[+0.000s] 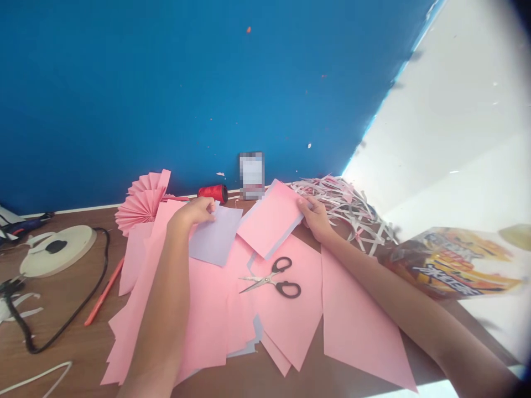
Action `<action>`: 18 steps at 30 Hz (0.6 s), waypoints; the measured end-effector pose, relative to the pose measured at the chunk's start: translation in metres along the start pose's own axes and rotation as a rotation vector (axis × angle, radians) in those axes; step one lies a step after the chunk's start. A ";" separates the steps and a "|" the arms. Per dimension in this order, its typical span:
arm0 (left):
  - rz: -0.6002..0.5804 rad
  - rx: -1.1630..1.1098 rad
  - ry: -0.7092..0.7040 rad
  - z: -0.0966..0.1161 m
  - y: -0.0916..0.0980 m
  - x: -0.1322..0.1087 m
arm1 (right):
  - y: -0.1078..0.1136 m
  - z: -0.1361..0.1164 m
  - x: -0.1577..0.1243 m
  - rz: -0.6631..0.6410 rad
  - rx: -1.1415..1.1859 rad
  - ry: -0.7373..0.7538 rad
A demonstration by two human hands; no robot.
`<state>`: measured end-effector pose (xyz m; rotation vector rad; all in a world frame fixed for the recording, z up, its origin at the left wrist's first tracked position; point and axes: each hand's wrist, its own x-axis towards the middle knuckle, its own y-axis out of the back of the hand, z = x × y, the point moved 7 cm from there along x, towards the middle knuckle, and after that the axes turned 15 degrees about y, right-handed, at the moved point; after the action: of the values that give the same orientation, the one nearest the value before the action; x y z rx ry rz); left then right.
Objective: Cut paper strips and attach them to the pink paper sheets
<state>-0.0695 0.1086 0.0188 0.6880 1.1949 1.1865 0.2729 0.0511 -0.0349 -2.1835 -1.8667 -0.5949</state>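
So, rect pink ppr (269,220), R fingers (309,205) pinching

Free: over scissors (270,279) | obstacles ahead: pink card (270,218); right: strips (346,200), seemingly plastic bag (452,262)

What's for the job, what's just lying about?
Likely the job:
pink sheet in right hand
lavender sheet at left hand
scissors
pink sheets beneath scissors

Probably just lying about:
paper strips
red cylinder
snack packet
white disc
orange stick
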 end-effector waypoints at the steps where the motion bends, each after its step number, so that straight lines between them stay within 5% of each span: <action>1: 0.015 0.003 -0.006 0.004 -0.001 0.000 | 0.000 0.000 0.000 -0.001 0.005 0.002; 4: 0.003 0.000 -0.036 0.016 -0.010 -0.001 | 0.000 0.000 0.001 0.010 -0.004 0.004; 10: -0.292 0.013 -0.181 0.051 -0.055 -0.009 | 0.003 0.002 0.000 0.039 -0.056 0.017; 18: -0.334 0.083 -0.144 0.048 -0.069 -0.003 | 0.039 -0.014 -0.003 0.385 -0.339 0.206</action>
<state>-0.0016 0.0937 -0.0288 0.5966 1.1886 0.7999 0.3086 0.0355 -0.0195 -2.4829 -1.2692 -1.0644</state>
